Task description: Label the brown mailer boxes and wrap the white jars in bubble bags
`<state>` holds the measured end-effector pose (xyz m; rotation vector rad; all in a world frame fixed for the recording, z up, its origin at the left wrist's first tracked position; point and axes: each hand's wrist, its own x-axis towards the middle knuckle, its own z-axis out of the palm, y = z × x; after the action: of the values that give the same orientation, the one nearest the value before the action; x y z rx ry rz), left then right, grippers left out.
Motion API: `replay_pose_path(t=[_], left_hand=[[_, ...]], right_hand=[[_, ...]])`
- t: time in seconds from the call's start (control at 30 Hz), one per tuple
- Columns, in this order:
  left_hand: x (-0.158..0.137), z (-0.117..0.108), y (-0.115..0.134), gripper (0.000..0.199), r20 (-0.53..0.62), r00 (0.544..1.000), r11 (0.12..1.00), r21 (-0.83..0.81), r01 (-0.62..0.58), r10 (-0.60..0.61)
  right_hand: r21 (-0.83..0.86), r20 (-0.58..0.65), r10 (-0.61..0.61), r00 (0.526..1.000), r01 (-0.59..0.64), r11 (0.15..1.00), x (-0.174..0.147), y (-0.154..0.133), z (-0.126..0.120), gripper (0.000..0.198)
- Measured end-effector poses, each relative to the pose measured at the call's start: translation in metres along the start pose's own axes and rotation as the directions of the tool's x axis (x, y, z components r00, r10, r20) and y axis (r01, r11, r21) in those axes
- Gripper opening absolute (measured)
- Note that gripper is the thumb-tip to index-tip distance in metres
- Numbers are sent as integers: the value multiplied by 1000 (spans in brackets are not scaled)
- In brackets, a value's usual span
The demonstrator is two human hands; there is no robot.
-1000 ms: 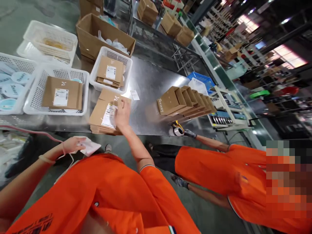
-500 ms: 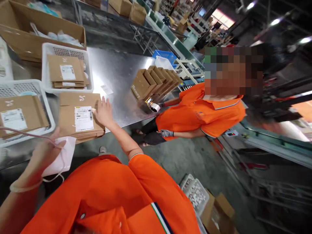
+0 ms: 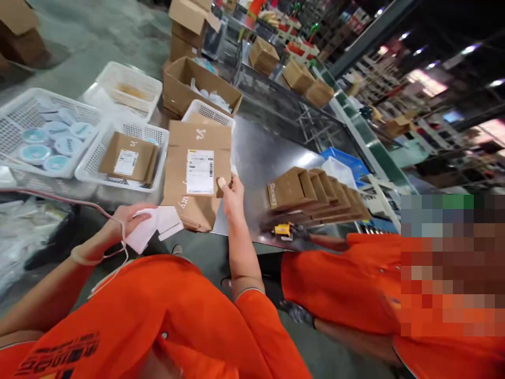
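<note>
My right hand (image 3: 232, 199) grips the right edge of a flat cardboard box (image 3: 176, 171), its thumb on the front face. The box is tilted up toward me and carries a white shipping label (image 3: 200, 171) and a handwritten mark. Below it, more flat cardboard boxes (image 3: 203, 213) lie stacked at the table's near edge. My left hand (image 3: 128, 218) is closed on white paper slips (image 3: 144, 229), just left of that stack. A pale band circles my left wrist, and a thin cord hangs by that hand.
White baskets stand left, one with round blue-and-white packs (image 3: 35, 152), another with labelled cardboard (image 3: 128, 158). An open carton (image 3: 185, 79) sits behind. Brown boxes (image 3: 294, 192) stand in a row on the metal table (image 3: 260, 142). A co-worker in orange (image 3: 339, 279) holds a yellow tool (image 3: 283, 230).
My right hand, earlier spread on the stack, has gripped the top cardboard box and raised it. My left hand still holds paper, now nearer the stack. The view has swung left.
</note>
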<state>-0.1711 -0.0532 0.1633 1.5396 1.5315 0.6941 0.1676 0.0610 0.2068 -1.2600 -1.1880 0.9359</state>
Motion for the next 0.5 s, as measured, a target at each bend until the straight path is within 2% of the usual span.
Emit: replay_pose_path(t=[0.07, 0.17, 0.23, 0.3, 0.33, 0.37, 0.43, 0.5], left_hand=[[-12, -12, -8, 70, -56, 997, 997, -57, 47, -50], [-30, -22, -15, 62, -103, 990, 978, -195, 79, -100], [-41, -26, -16, 63, -52, 990, 936, -336, 107, -132], [-51, -28, -15, 73, -4, 991, 866, -487, 116, -136], [-54, -29, -14, 77, -21, 991, 827, -554, 95, -129], [-56, -30, -13, 78, -68, 990, 791, -610, 56, -123], [-55, -32, -9, 76, -197, 973, 725, -687, -50, -119], [-46, -34, -7, 77, -293, 946, 662, -738, -132, -139]], right_hand=[[0, 128, 30, 991, -30, 1000, 30, -7, 51, 54], [-148, 237, 38, 971, -2, 989, 52, -15, 114, 62], [-252, 278, -32, 960, 105, 962, 40, -18, 131, 72], [-254, 372, -66, 926, 170, 952, 7, -16, 130, 72], [-212, 453, -43, 891, 154, 965, -15, -13, 126, 67], [-159, 551, 8, 835, 95, 983, -38, -9, 122, 64], [-75, 739, 111, 664, -83, 994, -81, 1, 117, 65], [-50, 842, 170, 512, -240, 970, -114, 11, 120, 69]])
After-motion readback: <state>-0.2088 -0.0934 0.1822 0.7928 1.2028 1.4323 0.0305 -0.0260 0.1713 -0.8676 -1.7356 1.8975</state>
